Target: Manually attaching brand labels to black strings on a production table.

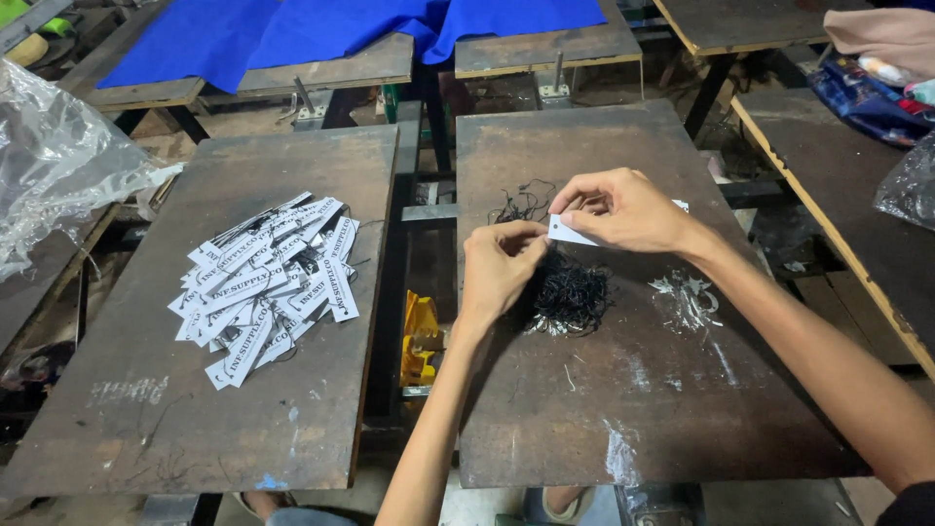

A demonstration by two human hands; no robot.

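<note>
White card tag (565, 232) was held over the right-hand wooden board (584, 409), pinched between both hands. Right hand (623, 209) was curled closed over the tag's upper edge, fingers bent, most of the tag hidden beneath it. Left hand (502, 268) was nearly closed, thumb and forefinger tips pressed at the tag's left end; whether a string sat between them could not be told. Tangle of black strings (568, 292) lay on the board just below the hands. Finished tags (268, 282) sat heaped on the left board (195, 409), well apart. Risk, as judged: strings were matted, so pulling one could drag several; a loose pinch could drop the tag into the gap between boards.
</note>
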